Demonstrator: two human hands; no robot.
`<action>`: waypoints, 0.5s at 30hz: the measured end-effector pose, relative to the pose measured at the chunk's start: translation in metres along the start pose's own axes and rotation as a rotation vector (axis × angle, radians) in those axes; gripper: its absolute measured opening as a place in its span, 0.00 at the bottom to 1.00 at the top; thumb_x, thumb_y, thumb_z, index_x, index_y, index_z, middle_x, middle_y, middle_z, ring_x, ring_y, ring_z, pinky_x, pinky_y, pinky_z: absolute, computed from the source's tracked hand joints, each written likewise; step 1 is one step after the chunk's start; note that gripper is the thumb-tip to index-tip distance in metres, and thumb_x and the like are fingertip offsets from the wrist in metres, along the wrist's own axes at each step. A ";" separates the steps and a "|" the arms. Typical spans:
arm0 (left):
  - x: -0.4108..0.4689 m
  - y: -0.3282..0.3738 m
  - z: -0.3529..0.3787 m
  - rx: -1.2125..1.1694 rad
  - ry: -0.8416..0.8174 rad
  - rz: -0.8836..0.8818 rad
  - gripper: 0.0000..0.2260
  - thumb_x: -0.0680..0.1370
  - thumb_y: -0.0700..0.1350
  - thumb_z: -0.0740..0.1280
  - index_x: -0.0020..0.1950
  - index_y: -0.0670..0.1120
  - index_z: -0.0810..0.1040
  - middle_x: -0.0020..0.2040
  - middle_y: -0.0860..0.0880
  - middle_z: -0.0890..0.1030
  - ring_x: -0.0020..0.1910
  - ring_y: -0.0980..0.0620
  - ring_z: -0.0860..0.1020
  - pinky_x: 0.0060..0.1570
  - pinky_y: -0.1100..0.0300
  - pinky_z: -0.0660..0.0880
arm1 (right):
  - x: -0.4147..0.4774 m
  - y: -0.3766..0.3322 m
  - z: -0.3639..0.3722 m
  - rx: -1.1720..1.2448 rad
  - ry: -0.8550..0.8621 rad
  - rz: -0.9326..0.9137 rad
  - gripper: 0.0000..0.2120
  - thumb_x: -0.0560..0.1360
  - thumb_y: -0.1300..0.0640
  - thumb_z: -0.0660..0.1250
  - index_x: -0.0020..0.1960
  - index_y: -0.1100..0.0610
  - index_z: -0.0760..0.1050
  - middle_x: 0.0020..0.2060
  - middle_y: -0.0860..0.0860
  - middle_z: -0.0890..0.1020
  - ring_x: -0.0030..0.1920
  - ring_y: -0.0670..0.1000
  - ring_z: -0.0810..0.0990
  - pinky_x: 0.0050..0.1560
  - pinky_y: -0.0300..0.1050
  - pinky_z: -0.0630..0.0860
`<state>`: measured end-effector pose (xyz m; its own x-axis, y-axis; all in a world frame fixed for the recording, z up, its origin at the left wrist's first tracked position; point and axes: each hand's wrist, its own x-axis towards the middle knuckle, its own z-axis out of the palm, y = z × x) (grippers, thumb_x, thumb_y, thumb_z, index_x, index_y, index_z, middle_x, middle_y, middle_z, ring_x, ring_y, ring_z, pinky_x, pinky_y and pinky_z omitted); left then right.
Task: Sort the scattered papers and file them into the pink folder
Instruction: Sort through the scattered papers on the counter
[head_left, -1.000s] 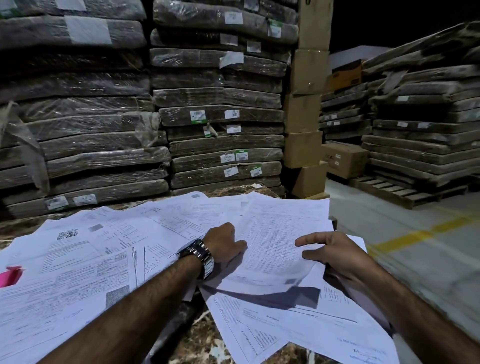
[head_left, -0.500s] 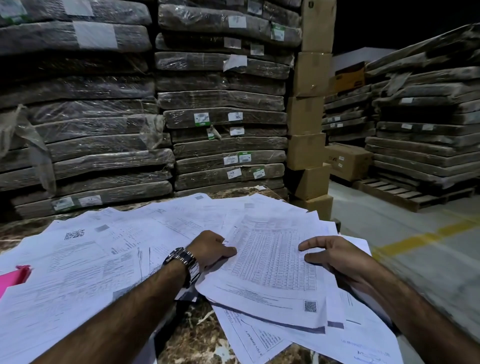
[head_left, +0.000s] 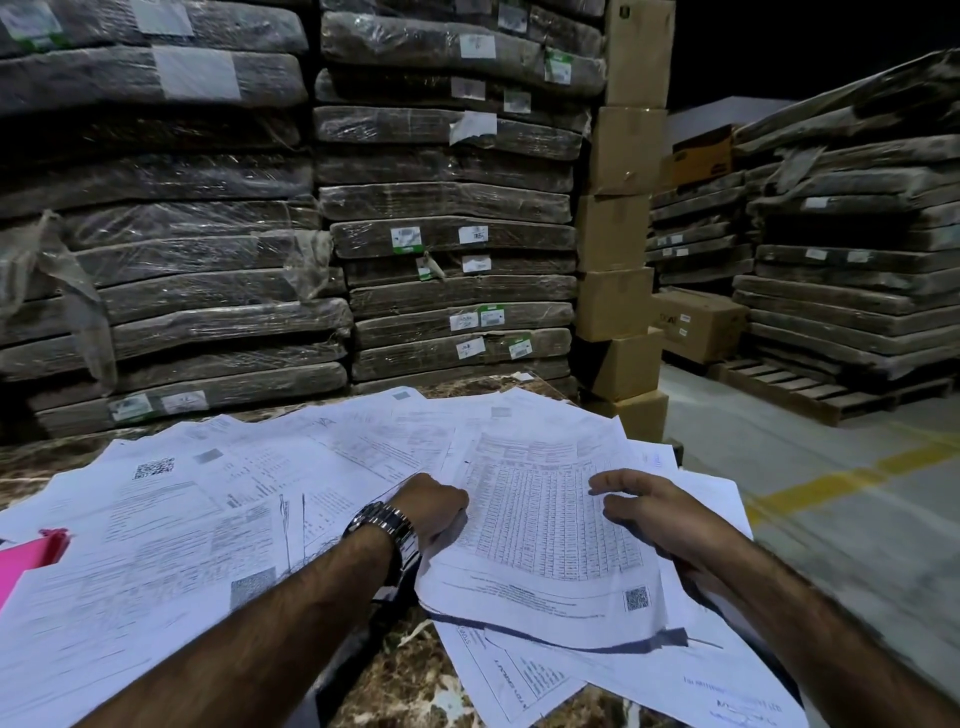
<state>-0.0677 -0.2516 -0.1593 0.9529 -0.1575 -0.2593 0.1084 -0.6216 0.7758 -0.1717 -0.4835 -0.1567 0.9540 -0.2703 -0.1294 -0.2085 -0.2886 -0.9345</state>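
Marble tabletop (head_left: 415, 680) | table-printed sheet (head_left: 540, 525) between left hand (head_left: 428, 506), right hand (head_left: 657, 512)

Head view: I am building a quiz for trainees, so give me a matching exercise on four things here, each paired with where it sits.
Things:
1. pink folder
2. wristwatch
3. gridded sheet
4. yellow floor line

Places:
A. on the concrete to the right of the table
B. between the left hand and the right hand
C. at the far left edge, partly under papers
D. on the left forearm

Pairs: 1-C, 2-D, 3-B, 4-A
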 end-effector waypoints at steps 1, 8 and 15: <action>-0.001 0.001 0.000 -0.013 -0.016 -0.010 0.14 0.75 0.42 0.62 0.29 0.42 0.72 0.28 0.46 0.75 0.28 0.49 0.71 0.32 0.60 0.65 | 0.000 -0.001 0.002 0.031 -0.005 -0.004 0.11 0.78 0.66 0.61 0.55 0.56 0.78 0.47 0.54 0.80 0.38 0.51 0.73 0.27 0.35 0.65; 0.001 0.004 0.010 -0.073 0.031 0.012 0.11 0.76 0.42 0.64 0.34 0.44 0.69 0.42 0.41 0.76 0.42 0.44 0.74 0.51 0.50 0.77 | -0.001 -0.003 0.003 -0.008 -0.003 -0.014 0.12 0.78 0.68 0.60 0.56 0.60 0.79 0.49 0.56 0.82 0.60 0.64 0.76 0.51 0.58 0.78; -0.017 0.007 -0.002 -0.037 -0.086 0.167 0.29 0.74 0.44 0.72 0.69 0.51 0.60 0.55 0.50 0.77 0.45 0.55 0.76 0.39 0.64 0.71 | -0.008 -0.009 -0.001 -0.024 0.002 -0.004 0.10 0.76 0.68 0.64 0.51 0.60 0.82 0.52 0.56 0.84 0.51 0.57 0.83 0.52 0.47 0.79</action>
<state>-0.0823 -0.2519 -0.1490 0.9309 -0.3221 -0.1724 -0.0373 -0.5532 0.8322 -0.1771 -0.4797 -0.1470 0.9545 -0.2710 -0.1246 -0.2094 -0.3113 -0.9270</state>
